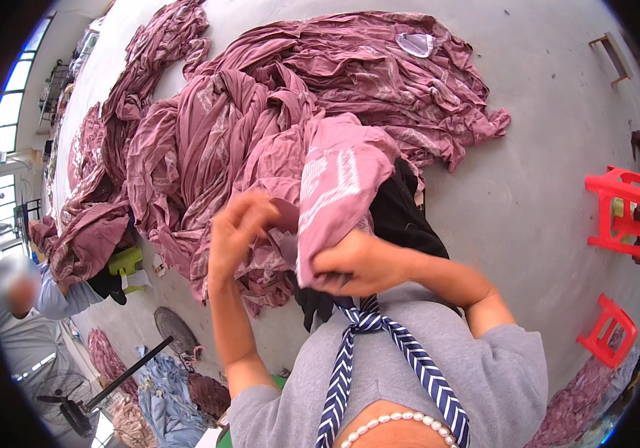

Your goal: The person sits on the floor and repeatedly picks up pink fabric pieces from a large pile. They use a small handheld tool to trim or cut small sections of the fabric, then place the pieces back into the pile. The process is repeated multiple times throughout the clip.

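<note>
A long dusty-pink cloth with white print (338, 175) runs from a big heap up to my lap. My right hand (365, 263) is closed on the near edge of this cloth, just in front of my chest. To its left my left hand (243, 224) is raised and blurred by motion. Its fingers look apart and slightly curled, and I see nothing held in them. Behind both hands the large pink cloth heap (193, 142) lies in folds across the floor. A small whitish patch (415, 45) rests on the far part of the heap.
Two red plastic stools (625, 209) stand at the right on the grey floor (529, 194). At the left another person (66, 295) handles the same pink cloth. A black fan (73, 414), its round base (176, 328) and blue cloth (163, 392) are at lower left.
</note>
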`<state>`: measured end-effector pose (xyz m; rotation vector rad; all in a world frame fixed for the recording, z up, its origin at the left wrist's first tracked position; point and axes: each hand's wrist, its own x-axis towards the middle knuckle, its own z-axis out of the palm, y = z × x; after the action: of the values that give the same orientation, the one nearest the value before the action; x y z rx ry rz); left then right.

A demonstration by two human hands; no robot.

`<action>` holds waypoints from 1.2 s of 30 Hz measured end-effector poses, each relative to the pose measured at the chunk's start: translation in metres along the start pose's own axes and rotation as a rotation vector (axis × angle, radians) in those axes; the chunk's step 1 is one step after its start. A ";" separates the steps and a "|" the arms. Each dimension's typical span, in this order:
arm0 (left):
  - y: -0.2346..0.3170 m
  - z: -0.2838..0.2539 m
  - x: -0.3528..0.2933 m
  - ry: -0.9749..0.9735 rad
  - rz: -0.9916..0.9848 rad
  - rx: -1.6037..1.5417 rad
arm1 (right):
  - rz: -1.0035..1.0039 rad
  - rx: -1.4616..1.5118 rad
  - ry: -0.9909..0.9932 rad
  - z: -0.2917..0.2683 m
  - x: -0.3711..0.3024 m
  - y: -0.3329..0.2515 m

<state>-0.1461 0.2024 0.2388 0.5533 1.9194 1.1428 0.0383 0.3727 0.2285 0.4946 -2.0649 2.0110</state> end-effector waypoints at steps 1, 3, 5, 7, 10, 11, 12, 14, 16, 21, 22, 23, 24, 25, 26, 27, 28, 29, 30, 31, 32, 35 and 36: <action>0.012 0.005 0.010 0.076 0.075 0.015 | 0.020 -0.033 -0.072 0.014 -0.004 0.009; 0.028 0.032 0.035 0.071 0.214 0.118 | 0.155 -0.056 -0.143 0.038 -0.008 0.024; 0.026 0.070 0.065 0.052 0.540 0.514 | 0.213 -0.129 -0.281 0.053 -0.010 0.032; 0.007 0.112 0.083 0.059 0.751 0.894 | 0.254 -0.186 -0.393 0.066 -0.015 0.039; -0.038 0.125 0.096 -0.055 0.685 0.851 | 0.232 -0.255 -0.446 0.064 -0.034 0.047; -0.047 0.125 0.099 -0.100 0.679 0.788 | 0.293 -0.262 -0.414 0.049 -0.043 0.042; -0.044 0.127 0.095 -0.087 0.695 0.733 | 0.251 -0.250 -0.303 0.039 -0.058 0.048; -0.041 0.126 0.072 -0.032 0.697 0.623 | 0.254 -0.237 -0.074 0.009 -0.077 0.037; -0.047 0.127 0.046 -0.107 0.713 0.627 | 0.350 -0.082 0.235 -0.019 -0.087 0.025; -0.062 0.137 0.026 -0.240 0.735 0.680 | 0.624 -0.097 0.953 -0.076 -0.097 0.096; -0.062 0.138 0.027 -0.253 0.721 0.699 | 0.666 -0.036 0.961 -0.081 -0.097 0.114; -0.061 0.137 0.028 -0.280 0.674 0.712 | 0.709 0.027 0.965 -0.085 -0.094 0.127; -0.058 0.136 0.029 -0.297 0.660 0.709 | 0.749 0.087 0.963 -0.090 -0.087 0.133; -0.053 0.135 0.031 -0.314 0.647 0.706 | 0.783 0.121 0.912 -0.095 -0.083 0.137; -0.048 0.134 0.033 -0.332 0.635 0.703 | 0.816 0.154 0.862 -0.100 -0.079 0.141; -0.043 0.134 0.035 -0.336 0.481 0.628 | 0.851 0.191 0.809 -0.100 -0.075 0.144; -0.035 0.135 0.040 -0.338 0.328 0.551 | 0.811 0.208 0.808 -0.097 -0.074 0.147; -0.031 0.137 0.045 -0.340 0.177 0.473 | 0.771 0.225 0.808 -0.093 -0.073 0.152; -0.028 0.140 0.052 -0.169 0.226 0.345 | 0.731 0.237 0.798 -0.092 -0.066 0.150; -0.024 0.142 0.058 -0.034 0.220 0.289 | 0.695 0.227 0.821 -0.088 -0.064 0.144; -0.018 0.144 0.063 0.100 0.214 0.231 | 0.638 0.244 0.845 -0.084 -0.061 0.137; -0.020 0.155 0.073 0.248 0.308 0.114 | 0.518 0.320 0.896 -0.064 -0.056 0.111; -0.022 0.160 0.073 0.226 0.310 0.031 | 0.456 0.341 0.918 -0.055 -0.057 0.109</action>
<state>-0.0559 0.3246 0.1482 0.7877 2.0957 1.4246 0.0445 0.4336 0.1084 -0.7985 -1.3259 2.2001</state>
